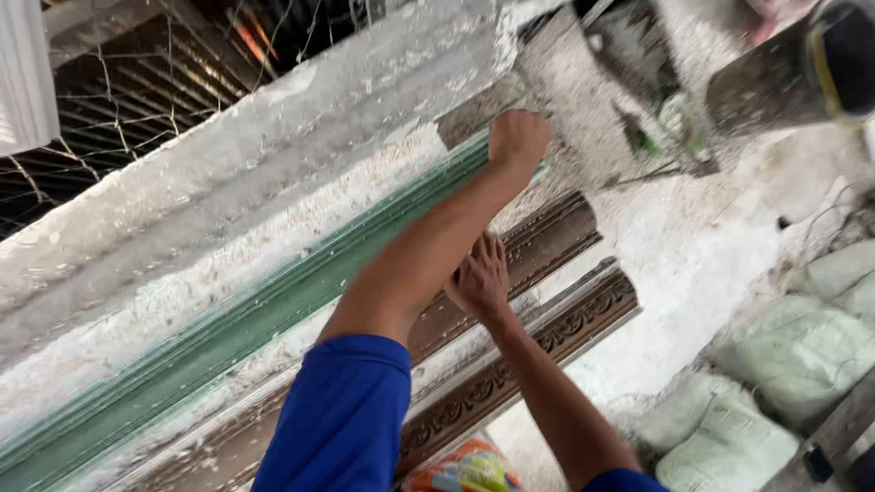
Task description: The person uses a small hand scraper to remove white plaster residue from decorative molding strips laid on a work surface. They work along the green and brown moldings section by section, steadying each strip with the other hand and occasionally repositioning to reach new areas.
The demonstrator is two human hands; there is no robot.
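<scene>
While left hand (518, 141) fists on green strip (273, 301), right hand (480, 278) presses open on carved moulding (547, 239): overreach risk; far end may slip sideways.

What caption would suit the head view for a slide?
Left hand reaches to the green mould; right hand rests on a brown carved moulding, amid white dust.

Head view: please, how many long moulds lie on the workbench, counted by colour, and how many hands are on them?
Green mould: 1, with the left hand at its far end
Brown carved moulds: 2, the near one and the far one, with the right hand on the far one
Hands: 2
Total: 3 moulds, 2 hands
</scene>
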